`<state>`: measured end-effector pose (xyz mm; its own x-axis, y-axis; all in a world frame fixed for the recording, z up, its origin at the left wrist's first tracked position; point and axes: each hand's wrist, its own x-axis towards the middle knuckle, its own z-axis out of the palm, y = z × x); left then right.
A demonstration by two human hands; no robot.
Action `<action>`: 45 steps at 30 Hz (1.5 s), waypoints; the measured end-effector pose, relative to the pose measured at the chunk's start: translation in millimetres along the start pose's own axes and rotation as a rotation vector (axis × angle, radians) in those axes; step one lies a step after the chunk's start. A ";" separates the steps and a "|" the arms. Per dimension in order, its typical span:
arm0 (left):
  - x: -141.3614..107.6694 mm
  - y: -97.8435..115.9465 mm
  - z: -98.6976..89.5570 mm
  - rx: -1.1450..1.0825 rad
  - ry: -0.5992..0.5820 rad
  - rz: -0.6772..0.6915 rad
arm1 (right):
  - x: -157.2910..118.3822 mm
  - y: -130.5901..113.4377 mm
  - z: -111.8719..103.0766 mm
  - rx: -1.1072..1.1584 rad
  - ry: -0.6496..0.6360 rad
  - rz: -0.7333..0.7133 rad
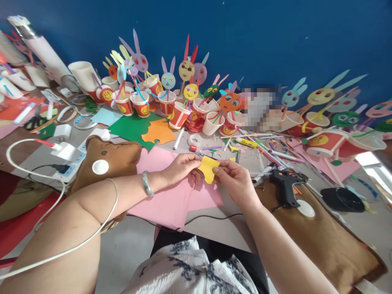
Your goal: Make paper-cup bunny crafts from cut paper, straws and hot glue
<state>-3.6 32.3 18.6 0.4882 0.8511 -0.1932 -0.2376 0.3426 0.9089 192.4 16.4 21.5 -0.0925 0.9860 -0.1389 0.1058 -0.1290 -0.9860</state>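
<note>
A small piece of yellow paper (209,168) with a cut, curved lower edge is held up between my two hands. My left hand (183,168), with a bangle at the wrist, pinches its left side. At its right edge, the thumb and fingers of my right hand (235,179) are closed on it. Just behind the paper a dark, thin object shows in part, too hidden to name. Below the hands lie sheets of pink paper (162,192). Green paper (131,128) and orange paper (161,131) with cut-out edges lie beyond my left hand.
Paper cups with rabbit faces (168,81) line the back by the blue wall. A black glue gun (284,188) rests on a brown cushion (318,237) at right. Another brown cushion (101,157) and a power strip (72,165) are at left. A white cable crosses my left arm. Pens and scraps litter the middle.
</note>
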 end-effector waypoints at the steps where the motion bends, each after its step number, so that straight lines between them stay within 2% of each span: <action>1: 1.0 -0.7 -0.2 -0.002 0.006 0.008 | 0.3 0.1 0.2 0.011 0.006 0.002; 7: 1.6 -1.6 -0.5 0.043 -0.002 0.054 | 0.9 2.8 -0.8 0.031 0.009 0.004; 14: -1.1 -3.4 -3.5 0.036 -0.057 0.032 | 0.4 3.0 -1.3 -0.013 0.007 -0.017; 24: -2.9 1.7 -1.2 -0.014 -0.030 -0.010 | -2.6 -1.2 1.3 -0.107 0.004 -0.114; 34: 0.4 -0.1 -2.5 -0.026 -0.017 -0.039 | -3.6 6.6 -1.8 -0.432 0.040 -0.425; 38: 0.0 -1.1 -3.5 -0.004 -0.048 -0.076 | -3.0 6.9 -1.5 -0.490 0.044 -0.509; 41: 1.4 -3.5 -4.7 -0.030 -0.050 -0.073 | -3.6 5.7 0.3 -0.493 0.058 -0.468; 45: 2.6 -6.4 -5.3 -0.048 -0.038 -0.041 | -3.7 1.5 0.6 -0.400 0.103 -0.272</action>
<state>-5.2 34.4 10.3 0.5293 0.8208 -0.2149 -0.2563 0.3961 0.8817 192.3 12.6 20.5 -0.0734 0.9862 0.1487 0.4649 0.1658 -0.8697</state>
